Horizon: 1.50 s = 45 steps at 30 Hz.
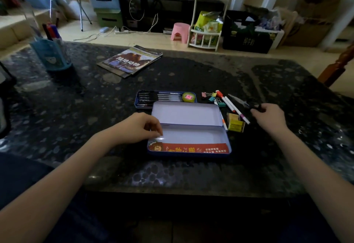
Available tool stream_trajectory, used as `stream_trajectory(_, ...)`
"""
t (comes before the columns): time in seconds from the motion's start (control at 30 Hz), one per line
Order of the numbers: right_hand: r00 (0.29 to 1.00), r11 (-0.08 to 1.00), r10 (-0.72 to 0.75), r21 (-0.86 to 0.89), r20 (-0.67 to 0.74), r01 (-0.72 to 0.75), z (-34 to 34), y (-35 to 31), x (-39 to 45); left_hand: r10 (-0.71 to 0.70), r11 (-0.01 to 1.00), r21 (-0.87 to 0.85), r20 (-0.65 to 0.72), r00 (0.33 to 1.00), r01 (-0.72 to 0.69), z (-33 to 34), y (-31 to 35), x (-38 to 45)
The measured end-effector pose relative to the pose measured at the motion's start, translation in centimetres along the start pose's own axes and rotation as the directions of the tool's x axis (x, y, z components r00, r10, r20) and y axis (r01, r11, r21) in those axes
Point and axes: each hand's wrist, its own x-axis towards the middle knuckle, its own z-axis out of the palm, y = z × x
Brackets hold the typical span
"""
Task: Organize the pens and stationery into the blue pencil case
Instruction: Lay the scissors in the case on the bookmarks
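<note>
Left hand (pixel 140 127) touching case (pixel 226 143), right hand (pixel 268 116) gripping scissors (pixel 241 101)

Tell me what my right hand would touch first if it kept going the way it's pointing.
Probably the scissors: your right hand points up-left toward the dark handles, and its fingertips look almost on them, though depth is unclear.

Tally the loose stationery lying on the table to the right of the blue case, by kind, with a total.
White marker pens: 3
Binder clips: cluster, about 5, exact count unclear
Scissors, gripped by the right hand: 1
Yellow eraser box: 1
Total: about 10
</note>
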Motion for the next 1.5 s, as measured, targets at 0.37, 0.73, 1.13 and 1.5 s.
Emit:
stream_trajectory(0.37, 0.872, 0.831, -0.488, 0.280, -0.047, 0.480, -2.7, -3.7, -5.2, -0.010, 0.995, -0.095, -0.436, 0.900, -0.035, -0.4, 0.2, 0.1)
stream_trajectory(0.73, 0.609, 0.700, -0.709, 0.250, 0.356, 0.668, 1.1, -2.5, -7.1, 0.089, 0.989, -0.070, -0.413, 0.906, -0.130, 0.3, 0.8, -0.3)
stream_trajectory(1.13, 0.538, 0.667, -0.609, 0.008, 0.583, 0.745, 0.7, -3.3, -6.8, 0.267, 0.949, 0.171, 0.008, 0.964, -0.265, 3.0, 1.1, 0.4)
stream_trajectory(1.5, 0.582, 0.666, -0.498, -0.147, 0.642, 0.732, -1.2, -3.9, -6.1, 0.248, 0.938, 0.254, -0.017, 0.969, -0.236, 3.0, 0.3, 0.7)
